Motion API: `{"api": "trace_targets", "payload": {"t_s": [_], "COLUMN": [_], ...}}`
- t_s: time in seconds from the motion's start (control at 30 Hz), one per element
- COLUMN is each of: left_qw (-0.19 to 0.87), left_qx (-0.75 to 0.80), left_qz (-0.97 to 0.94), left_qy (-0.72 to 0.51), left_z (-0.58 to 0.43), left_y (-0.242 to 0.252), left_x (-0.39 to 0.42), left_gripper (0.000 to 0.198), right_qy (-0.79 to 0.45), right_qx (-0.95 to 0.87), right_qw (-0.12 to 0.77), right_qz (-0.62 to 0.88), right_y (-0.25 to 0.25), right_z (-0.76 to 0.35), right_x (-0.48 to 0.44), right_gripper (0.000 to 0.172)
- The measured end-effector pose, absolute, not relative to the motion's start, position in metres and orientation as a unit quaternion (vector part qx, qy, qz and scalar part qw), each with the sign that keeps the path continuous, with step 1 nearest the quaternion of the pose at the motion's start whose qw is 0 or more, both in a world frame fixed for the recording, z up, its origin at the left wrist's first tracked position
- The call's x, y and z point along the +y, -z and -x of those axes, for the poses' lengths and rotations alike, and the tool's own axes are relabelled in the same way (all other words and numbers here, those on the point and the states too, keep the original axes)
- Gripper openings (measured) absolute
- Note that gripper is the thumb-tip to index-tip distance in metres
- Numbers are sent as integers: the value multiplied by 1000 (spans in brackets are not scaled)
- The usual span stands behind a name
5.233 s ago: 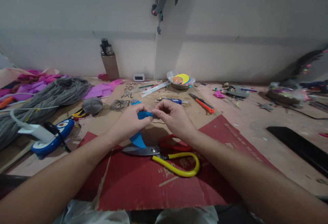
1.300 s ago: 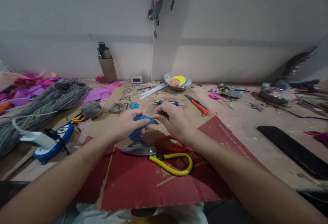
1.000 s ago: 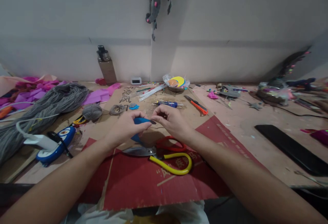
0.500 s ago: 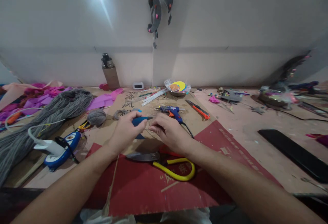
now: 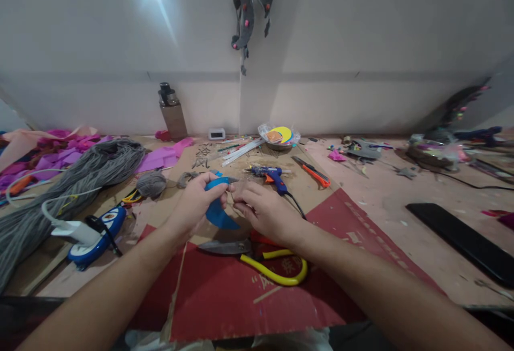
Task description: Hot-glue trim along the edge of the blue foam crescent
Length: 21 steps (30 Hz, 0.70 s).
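My left hand point(image 5: 196, 203) is closed round a curved blue foam piece point(image 5: 219, 214), pinching its upper end. My right hand point(image 5: 263, 209) sits just to the right with fingers bent, fingertips near the blue piece's top tip; whether it grips anything I cannot make out. Both hands hover over brown cardboard point(image 5: 236, 171). Below them lie large scissors with a yellow and red handle point(image 5: 273, 265) on red cardboard point(image 5: 241, 292).
A blue glue gun point(image 5: 273, 174) and an orange utility knife point(image 5: 315, 171) lie beyond my right hand. Grey yarn point(image 5: 76, 171), a yarn ball point(image 5: 151, 184) and a blue-white device point(image 5: 94, 228) fill the left. A bottle point(image 5: 172, 110) stands at the wall; a black bar point(image 5: 461, 241) lies right.
The camera tilted up. The blue piece has turned in my left hand so its curved tail now hangs lower right. My right hand has lowered a little beside it.
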<state>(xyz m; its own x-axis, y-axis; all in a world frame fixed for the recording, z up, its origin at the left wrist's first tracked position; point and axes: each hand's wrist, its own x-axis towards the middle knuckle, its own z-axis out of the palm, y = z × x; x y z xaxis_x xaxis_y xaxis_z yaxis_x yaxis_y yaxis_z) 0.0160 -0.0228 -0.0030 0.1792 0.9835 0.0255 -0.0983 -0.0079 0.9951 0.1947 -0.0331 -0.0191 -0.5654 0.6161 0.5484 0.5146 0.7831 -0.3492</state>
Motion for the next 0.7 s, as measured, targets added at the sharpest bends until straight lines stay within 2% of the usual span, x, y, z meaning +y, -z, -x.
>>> {"api": "trace_targets", "payload": {"t_s": [0.17, 0.37, 0.7], "left_qw": [610, 654, 677], "left_qx": [390, 359, 353], "left_qz": [-472, -439, -422], "left_qy": [-504, -501, -488], "left_z": [-14, -12, -13], "left_y": [4, 9, 8], "left_x": [-23, -20, -18], "left_gripper": [21, 22, 22], "right_qy": [-73, -129, -152], "right_qx": [-895, -883, -873], "right_qw": [289, 307, 318], "right_qz": [333, 331, 336], "right_y": [20, 21, 30], "right_z": [-198, -198, -195], "right_x": [-32, -29, -22], "right_gripper": [15, 15, 15]}}
